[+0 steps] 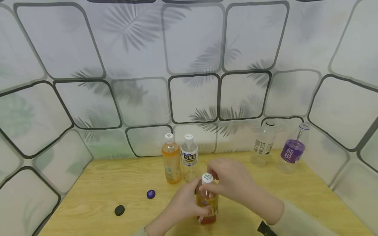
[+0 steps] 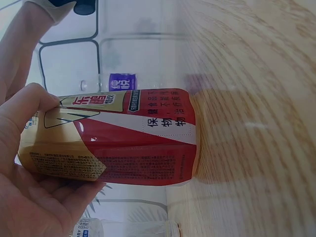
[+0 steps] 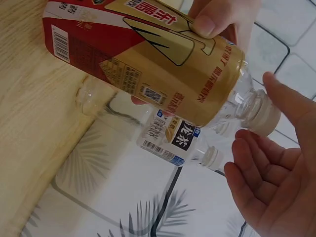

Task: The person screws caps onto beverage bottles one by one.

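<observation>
A drink bottle (image 1: pixel 208 220) with a red and gold label stands upright on the wooden table. My left hand (image 1: pixel 183 202) grips it round the body, with the thumb across the label (image 2: pixel 138 143). A white cap (image 3: pixel 262 117) sits on its neck. My right hand (image 1: pixel 233 180) is at the cap, thumb on one side and fingers on the other. In the right wrist view the right hand's fingers (image 3: pixel 261 182) are relaxed and loosely bent, with a small gap showing between them and the cap.
Behind stand an orange drink bottle (image 1: pixel 171 164) and a clear bottle (image 1: pixel 189 157), both white-capped. Two clear bottles, one with a black-and-white label (image 1: pixel 261 147) and one purple-labelled (image 1: pixel 292 151), stand at the back right. A purple cap (image 1: pixel 151 194) and a black cap (image 1: pixel 119 210) lie at left.
</observation>
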